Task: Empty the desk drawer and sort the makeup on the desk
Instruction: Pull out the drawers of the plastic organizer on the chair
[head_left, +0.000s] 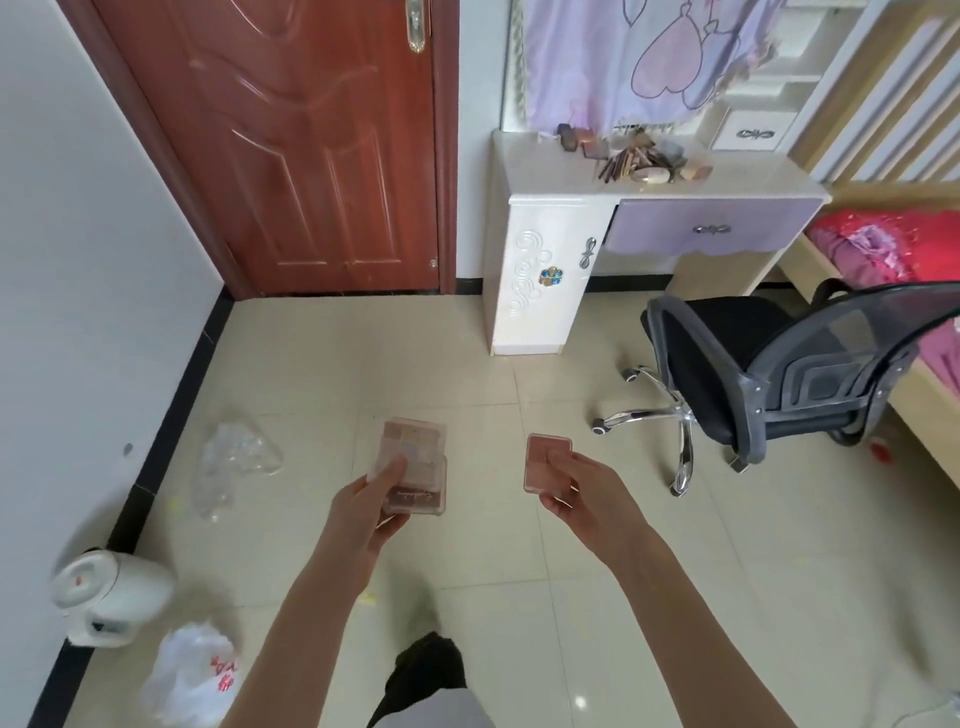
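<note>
Well short of the bench (550, 171), left hand (371, 499) has fingers clamped on two stacked palettes (415, 470); right hand (576, 480) pinches a pink compact (545, 457); light, stiff, probably slick and crackable; best gripped by the edges; makeup pile (644, 156) waits on the bench.

The white desk (550, 174) stands against the far wall beside the brown door, and on its top lies a loose heap of makeup (636, 156): pencils, small palettes and a round compact, all pushed together near the back. The pale tiled floor (467, 374) carries a black office chair (769, 374) just in front of the desk. Along the left wall lie a clear plastic bag (231, 462), a white electric kettle (106, 592) and a white plastic bag with red print (195, 675).
</note>
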